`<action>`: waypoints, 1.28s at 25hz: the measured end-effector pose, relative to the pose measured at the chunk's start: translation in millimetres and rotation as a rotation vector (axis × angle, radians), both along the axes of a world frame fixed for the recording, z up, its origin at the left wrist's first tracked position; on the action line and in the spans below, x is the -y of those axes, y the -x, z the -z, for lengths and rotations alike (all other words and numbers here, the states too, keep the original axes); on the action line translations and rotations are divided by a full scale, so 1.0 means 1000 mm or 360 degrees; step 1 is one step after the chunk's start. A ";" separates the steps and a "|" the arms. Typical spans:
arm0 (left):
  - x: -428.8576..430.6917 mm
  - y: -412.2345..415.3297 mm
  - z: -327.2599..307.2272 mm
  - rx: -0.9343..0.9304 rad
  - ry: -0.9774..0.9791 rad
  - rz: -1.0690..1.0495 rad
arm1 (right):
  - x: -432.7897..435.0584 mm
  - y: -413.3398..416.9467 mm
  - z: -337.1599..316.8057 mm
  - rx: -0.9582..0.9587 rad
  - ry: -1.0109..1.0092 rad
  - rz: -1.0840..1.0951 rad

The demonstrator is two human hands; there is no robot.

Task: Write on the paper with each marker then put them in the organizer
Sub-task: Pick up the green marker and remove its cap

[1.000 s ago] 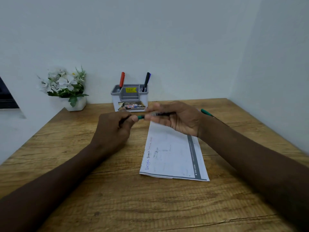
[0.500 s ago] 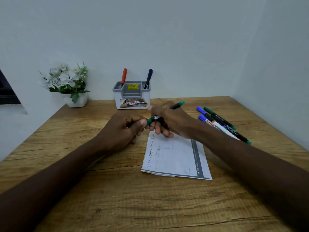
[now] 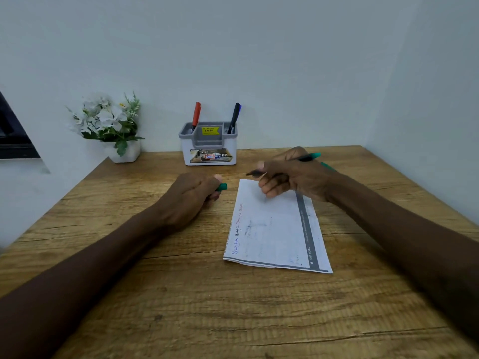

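Right hand (image 3: 298,177) pinches uncapped marker (image 3: 308,157); left hand (image 3: 191,195) curls round cap (image 3: 222,187). Unpinned paper (image 3: 274,229) could slide, smearing ink.

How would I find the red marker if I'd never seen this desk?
At the back of the wooden table, against the wall, stands a grey-and-white organizer. The red marker sticks up from its left compartment. The only other one there, the black marker, stands at the right end.
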State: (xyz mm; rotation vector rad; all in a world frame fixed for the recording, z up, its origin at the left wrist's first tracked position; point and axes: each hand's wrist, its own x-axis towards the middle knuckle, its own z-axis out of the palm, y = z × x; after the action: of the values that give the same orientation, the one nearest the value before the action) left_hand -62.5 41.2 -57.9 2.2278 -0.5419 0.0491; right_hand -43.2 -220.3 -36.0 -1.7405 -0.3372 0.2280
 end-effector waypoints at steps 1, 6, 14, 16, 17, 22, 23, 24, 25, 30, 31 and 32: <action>0.001 0.001 0.001 0.0036 -0.0034 0.0020 | -0.002 -0.001 0.004 -0.0008 0.0026 -0.0024; 0.000 0.000 0.007 0.0079 -0.0306 0.0149 | -0.019 -0.007 0.013 0.0188 0.0190 0.0033; -0.002 -0.006 0.009 0.0144 -0.0220 0.0222 | -0.037 -0.011 0.028 0.0528 0.0309 0.0058; -0.003 -0.007 0.009 0.0132 -0.0234 0.0219 | -0.036 -0.011 0.030 0.0550 0.0311 0.0079; -0.003 -0.008 0.009 0.0125 -0.0238 0.0219 | -0.036 -0.011 0.031 0.0561 0.0330 0.0086; -0.002 -0.008 0.010 0.0094 -0.0199 0.0226 | -0.037 -0.013 0.032 0.0588 0.0403 0.0069; -0.002 -0.007 0.009 0.0094 -0.0195 0.0232 | -0.037 -0.013 0.032 0.0592 0.0407 0.0047; -0.002 -0.007 0.009 0.0099 -0.0193 0.0239 | -0.037 -0.013 0.032 0.0592 0.0407 0.0031; -0.002 -0.007 0.009 0.0105 -0.0192 0.0243 | -0.037 -0.013 0.031 0.0588 0.0404 0.0029; -0.002 -0.009 0.009 0.0113 -0.0212 0.0274 | -0.036 -0.014 0.032 0.0574 0.0391 0.0077; -0.002 -0.009 0.010 0.0115 -0.0209 0.0286 | -0.036 -0.014 0.032 0.0579 0.0391 0.0065; -0.003 -0.009 0.010 0.0116 -0.0198 0.0296 | -0.037 -0.014 0.033 0.0583 0.0392 0.0058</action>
State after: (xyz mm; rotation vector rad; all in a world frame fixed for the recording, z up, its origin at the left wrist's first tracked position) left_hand -53.6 43.9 -67.9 2.2924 -0.8097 -0.0003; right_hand -29.2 -183.5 -68.6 -2.0313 -0.5612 -0.0834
